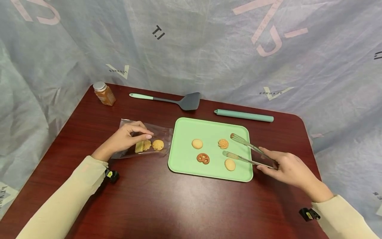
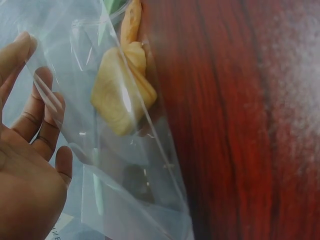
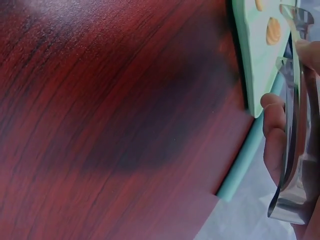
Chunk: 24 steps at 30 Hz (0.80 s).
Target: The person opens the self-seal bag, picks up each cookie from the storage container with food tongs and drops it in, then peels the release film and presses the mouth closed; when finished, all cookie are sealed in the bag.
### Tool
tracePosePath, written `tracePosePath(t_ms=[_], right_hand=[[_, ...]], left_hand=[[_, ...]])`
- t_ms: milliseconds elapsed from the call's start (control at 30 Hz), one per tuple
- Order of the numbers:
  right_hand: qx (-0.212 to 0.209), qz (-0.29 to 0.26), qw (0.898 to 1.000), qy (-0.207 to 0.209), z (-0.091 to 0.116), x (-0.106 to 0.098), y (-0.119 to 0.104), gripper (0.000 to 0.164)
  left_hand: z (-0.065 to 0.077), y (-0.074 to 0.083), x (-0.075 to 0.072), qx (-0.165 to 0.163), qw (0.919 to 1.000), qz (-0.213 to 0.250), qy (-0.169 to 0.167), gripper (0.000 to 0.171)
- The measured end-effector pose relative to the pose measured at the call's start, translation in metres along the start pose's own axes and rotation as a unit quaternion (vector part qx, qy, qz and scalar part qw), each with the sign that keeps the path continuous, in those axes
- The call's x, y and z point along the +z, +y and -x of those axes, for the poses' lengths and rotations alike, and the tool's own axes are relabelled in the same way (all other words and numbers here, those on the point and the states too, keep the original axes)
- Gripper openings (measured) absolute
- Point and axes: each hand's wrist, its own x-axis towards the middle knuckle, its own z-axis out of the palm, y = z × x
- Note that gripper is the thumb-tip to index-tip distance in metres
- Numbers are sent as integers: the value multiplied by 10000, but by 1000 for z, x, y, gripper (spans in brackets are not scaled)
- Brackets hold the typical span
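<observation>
My left hand (image 1: 134,134) pinches a clear plastic bag (image 1: 161,131) of cookies between thumb and index finger, left of the green tray (image 1: 185,126). Behind the film show a round cookie (image 1: 158,145) and pale yellow cookies (image 2: 122,92). My right hand (image 1: 287,166) holds metal tongs (image 1: 253,162), their arms spread apart. The tong ends reach over the tray's right side, near a swirled cookie (image 1: 223,143) and a round cookie (image 1: 230,164). Another round cookie (image 1: 197,143) and a brown pretzel-shaped cookie (image 1: 203,158) lie further left on the tray.
At the table's back edge, a spatula (image 1: 189,101) with a pale green handle lies beyond the bag. A green rod (image 1: 244,115) lies behind the tray. In the back left corner stands a jar (image 1: 104,94) with a silver lid. A grey curtain (image 1: 191,49) hangs behind.
</observation>
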Motion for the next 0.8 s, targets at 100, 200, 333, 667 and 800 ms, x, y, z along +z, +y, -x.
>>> tracePosePath(t_ms=[100, 200, 333, 667, 800], right_hand=[[-5, -26, 9999, -109, -1, 2, 1, 65], [-19, -72, 9999, -153, -2, 3, 1, 65], [-57, -103, 9998, -136, -4, 4, 0, 63], [-337, -31, 9994, 43, -9, 12, 3, 60], [-388, 57, 9992, 24, -12, 13, 4, 58]], left_hand=[[0, 0, 0, -20, 10000, 27, -29, 17], [0, 1, 1, -29, 10000, 26, -37, 17], [0, 0, 1, -63, 10000, -14, -33, 17], [0, 1, 0, -50, 10000, 16, -41, 17], [-1, 1, -1, -29, 10000, -26, -47, 17]])
